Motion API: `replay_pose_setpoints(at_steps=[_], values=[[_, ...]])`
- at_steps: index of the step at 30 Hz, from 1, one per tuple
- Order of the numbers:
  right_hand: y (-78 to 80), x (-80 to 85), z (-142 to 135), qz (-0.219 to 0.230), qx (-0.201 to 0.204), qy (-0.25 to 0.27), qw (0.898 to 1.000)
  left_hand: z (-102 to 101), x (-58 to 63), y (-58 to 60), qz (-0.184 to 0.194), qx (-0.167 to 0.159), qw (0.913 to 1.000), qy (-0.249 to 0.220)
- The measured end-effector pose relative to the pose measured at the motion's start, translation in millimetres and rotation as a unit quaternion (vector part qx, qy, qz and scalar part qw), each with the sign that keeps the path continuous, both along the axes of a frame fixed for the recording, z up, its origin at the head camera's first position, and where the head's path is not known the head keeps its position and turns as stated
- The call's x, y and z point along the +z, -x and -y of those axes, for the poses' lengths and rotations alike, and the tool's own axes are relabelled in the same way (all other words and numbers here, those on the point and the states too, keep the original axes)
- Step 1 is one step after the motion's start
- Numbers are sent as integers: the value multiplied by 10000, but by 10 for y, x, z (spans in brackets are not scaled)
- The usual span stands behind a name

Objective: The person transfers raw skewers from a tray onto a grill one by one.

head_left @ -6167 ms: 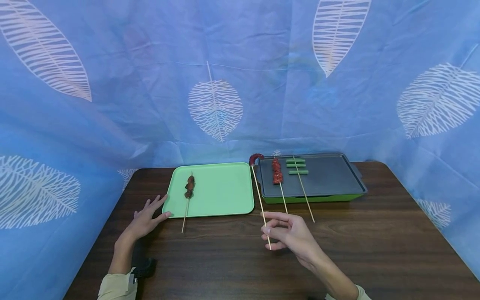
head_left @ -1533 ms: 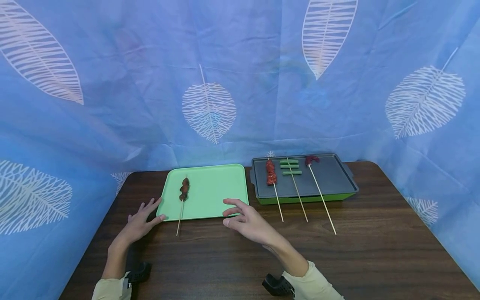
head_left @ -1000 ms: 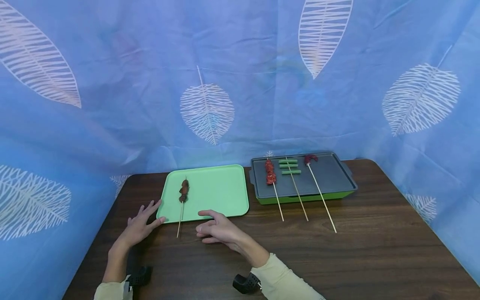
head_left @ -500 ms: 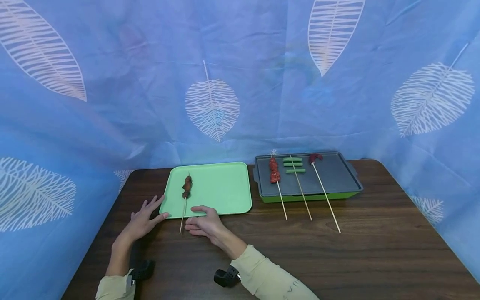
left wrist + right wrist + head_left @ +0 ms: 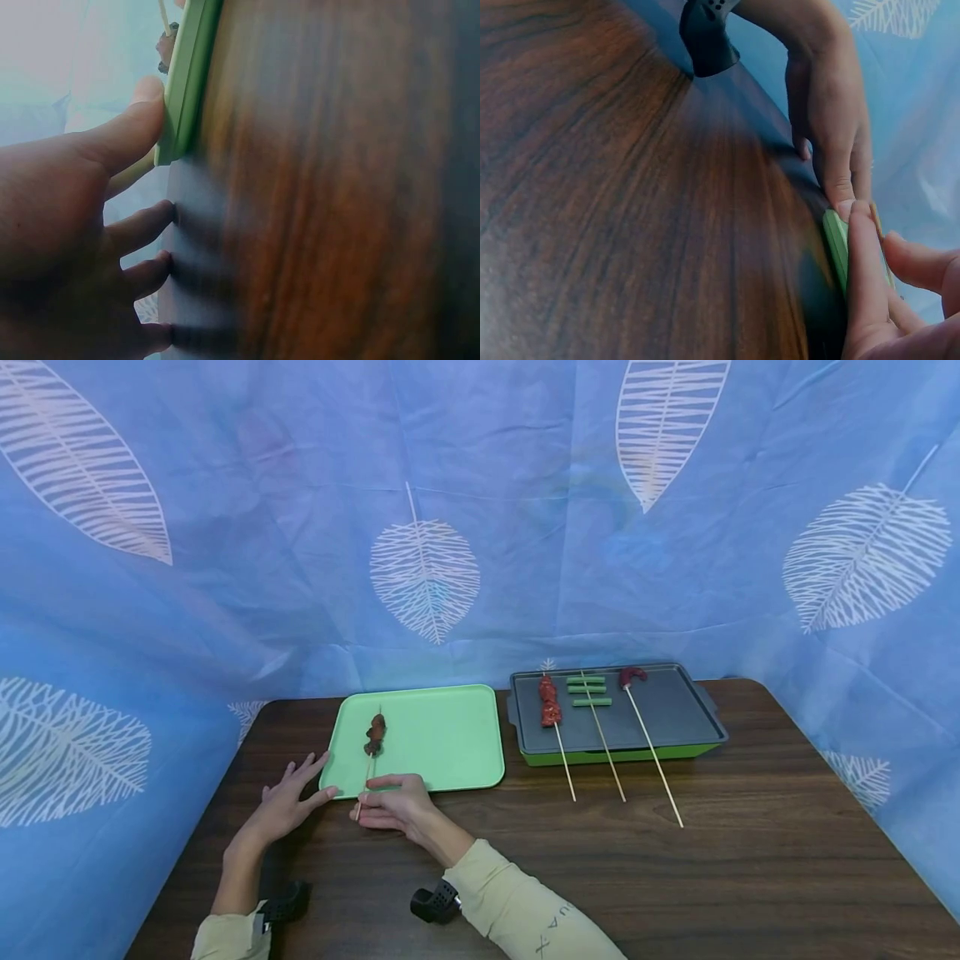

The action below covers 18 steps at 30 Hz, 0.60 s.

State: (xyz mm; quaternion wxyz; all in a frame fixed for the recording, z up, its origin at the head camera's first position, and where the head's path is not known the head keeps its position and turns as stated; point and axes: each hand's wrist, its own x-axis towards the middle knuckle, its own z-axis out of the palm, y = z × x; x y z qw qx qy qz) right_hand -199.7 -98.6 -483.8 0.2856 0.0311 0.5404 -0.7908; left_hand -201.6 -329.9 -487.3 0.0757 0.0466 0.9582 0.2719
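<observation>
A brown meat skewer (image 5: 375, 737) lies on the left part of the green tray (image 5: 450, 743), its stick reaching past the near edge. My right hand (image 5: 397, 803) pinches the lower end of that stick between thumb and fingers; in the right wrist view the thumb (image 5: 922, 264) and a finger lie either side of it. At the tray's left end, my left hand (image 5: 283, 806) touches the rim with spread, straight fingers. The left wrist view shows its thumb (image 5: 135, 127) against the rim and other fingertips on the table.
Right of the tray stands a grill with a dark plate (image 5: 660, 718) and green base. On it lie a red meat skewer (image 5: 551, 702), a green vegetable skewer (image 5: 591, 702) and a skewer with a dark red curled piece (image 5: 633, 675). Their sticks overhang the dark wooden table (image 5: 720, 860).
The curled-piece skewer, earlier held by my right hand, now lies on the grill. That hand has moved left to the brown meat skewer's stick and closed on it. My left hand stays put.
</observation>
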Motion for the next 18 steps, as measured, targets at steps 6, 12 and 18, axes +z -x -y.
replay_pose_setpoints(at_steps=[6,12,18], values=[[9,11,-40,37,-11,218,9998,-5,-5,9,-31,-10,10000,-15],[-36,-2,-74,-109,101,201,9997,1,25,-13,-41,-44,10000,-38],[-98,21,-191,-344,211,18,9992,-11,42,-37,-48,-32,10000,-14]])
